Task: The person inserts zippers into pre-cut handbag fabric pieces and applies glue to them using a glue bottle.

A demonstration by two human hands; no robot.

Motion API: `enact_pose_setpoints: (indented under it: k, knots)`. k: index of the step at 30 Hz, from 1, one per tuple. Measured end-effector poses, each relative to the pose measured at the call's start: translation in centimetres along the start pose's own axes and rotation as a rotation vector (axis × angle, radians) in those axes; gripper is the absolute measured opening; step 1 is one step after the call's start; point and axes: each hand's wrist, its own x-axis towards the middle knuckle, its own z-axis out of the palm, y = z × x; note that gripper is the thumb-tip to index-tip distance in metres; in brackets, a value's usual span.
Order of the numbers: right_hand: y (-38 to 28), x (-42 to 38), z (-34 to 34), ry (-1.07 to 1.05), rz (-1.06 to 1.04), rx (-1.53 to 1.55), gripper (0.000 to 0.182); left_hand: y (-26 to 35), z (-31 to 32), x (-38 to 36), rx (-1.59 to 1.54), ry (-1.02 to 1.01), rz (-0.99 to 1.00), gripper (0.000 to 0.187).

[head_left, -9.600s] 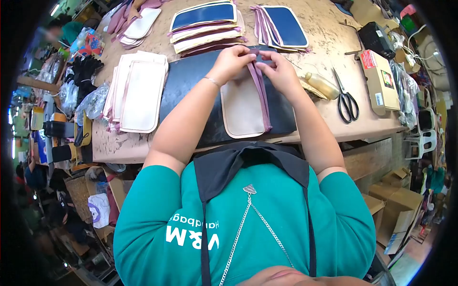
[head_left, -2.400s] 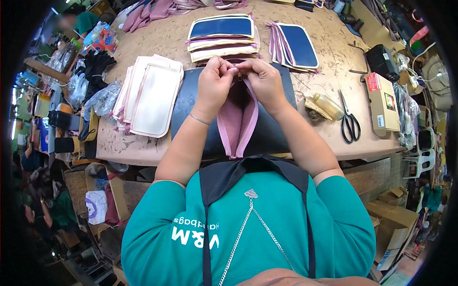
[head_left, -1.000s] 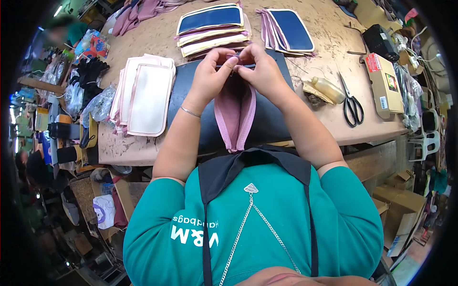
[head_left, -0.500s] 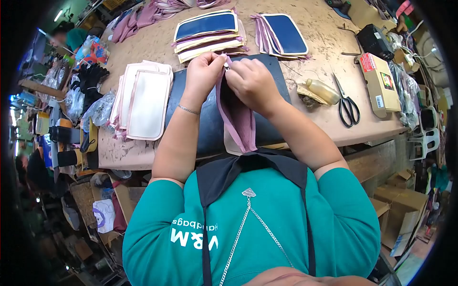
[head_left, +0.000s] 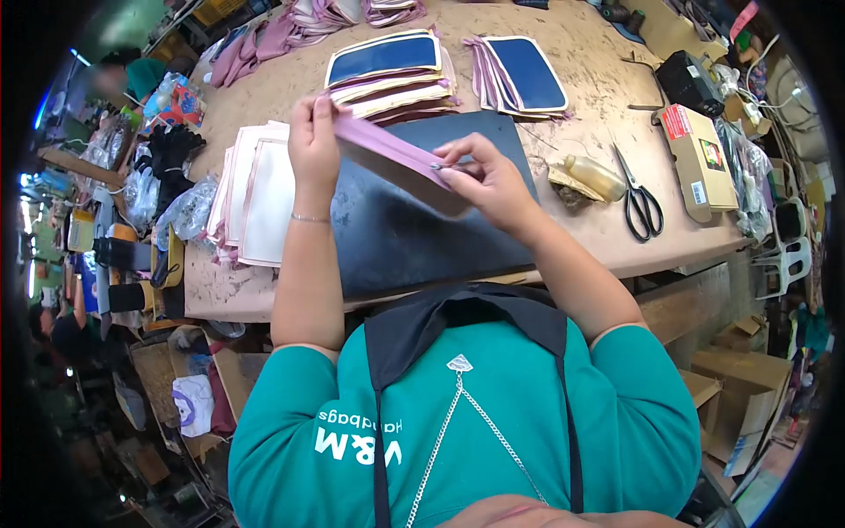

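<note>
A mauve zip pouch [head_left: 392, 157] is stretched slantwise above the black mat [head_left: 387, 260], its zip edge facing up. My left hand [head_left: 314, 145] is closed on its far left end. At the other end, my right hand [head_left: 489, 183] pinches it beside a small silver zip slider [head_left: 435, 165]. The right fingertips partly cover that end. Left of the mat, next to my left forearm, lie white panels [head_left: 268, 207] with pink edging. A stack of blue-faced panels [head_left: 387, 60] sits beyond my hands, and a second blue-faced stack [head_left: 528, 75] lies to its right.
Black-handled scissors [head_left: 643, 207] and a cloudy plastic bottle [head_left: 595, 178] lie on the right of the table. Farther right stand a cardboard box [head_left: 701, 163] and a black device [head_left: 695, 79]. Mauve fabric pieces [head_left: 299, 25] are heaped at the back.
The pouch hung lengthwise towards me with its mouth gaping; now it is drawn out sideways and its zip edge looks closed. My hands have moved apart, left hand leftward, right hand rightward and nearer.
</note>
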Motion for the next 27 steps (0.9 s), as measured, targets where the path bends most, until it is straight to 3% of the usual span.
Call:
enact_pose_setpoints:
  k: [2, 3, 6, 8, 9, 11, 12, 14, 16, 19, 21, 22, 24, 26, 27]
  knots:
    - [0.6, -1.1, -1.1, -0.094, 0.201, 0.112, 0.059, -0.2, -0.5, -1.4, 0.033, 0.054, -0.059, 0.021]
    - [0.7, -1.5, -1.6, -0.246, 0.152, -0.094, 0.078, -0.1, -0.3, -2.2, 0.063, 0.080, -0.080, 0.021]
    - [-0.3, -2.1, -1.8, -0.349, 0.332, -0.215, 0.047, -2.2, -0.3, -3.8, 0.105, 0.113, -0.099, 0.021]
    - [-0.4, -1.7, -2.6, -0.164, 0.225, -0.231, 0.031, -2.5, 0.5, -4.4, 0.039, 0.183, -0.024, 0.022]
    - [-1.2, -0.9, -3.9, -0.102, 0.198, -0.302, 0.026, -1.5, 1.4, -5.3, -0.217, 0.330, -0.281, 0.029]
    - [-2.4, 1.4, -6.7, -0.018, -0.024, -0.261, 0.024, -5.5, 1.5, -7.7, -0.020, 0.268, -0.201, 0.034]
    - [-4.2, 2.6, -7.8, 0.019, 0.005, -0.160, 0.023, -6.9, 1.5, -8.5, 0.078, 0.238, -0.158, 0.037]
    - [-4.9, 5.9, -10.3, 0.071, 0.004, -0.124, 0.022, -5.8, 1.8, -9.3, 0.521, -0.062, -0.185, 0.045]
    - [-5.2, 10.4, -12.2, 0.094, -0.065, -0.149, 0.026, -5.3, 2.7, -8.6, 0.578, -0.148, -0.022, 0.050]
    - [-4.5, 19.8, -14.4, 0.115, -0.303, -0.158, 0.031, -4.7, 3.1, -8.4, 0.731, -0.239, -0.112, 0.049]
    - [-5.0, 26.2, -13.6, 0.217, -0.211, -0.077, 0.053, -4.8, 3.0, -8.3, 0.735, -0.254, -0.126, 0.047]
    - [-3.9, 29.6, -13.2, 0.237, -0.348, -0.003, 0.054, -4.8, 3.0, -8.3, 0.748, -0.253, -0.124, 0.046]
    - [-3.6, 35.1, -12.7, 0.167, -0.296, -0.024, 0.060, -4.6, 3.0, -8.4, 0.774, -0.257, -0.119, 0.044]
    - [-2.0, 37.5, -11.6, 0.313, 0.120, 0.167, 0.063, -4.6, 3.0, -8.2, 0.757, -0.256, -0.121, 0.041]
    - [-1.2, 37.8, -10.8, 0.386, 0.100, 0.161, 0.064, -4.6, 2.9, -8.2, 0.756, -0.261, -0.125, 0.040]
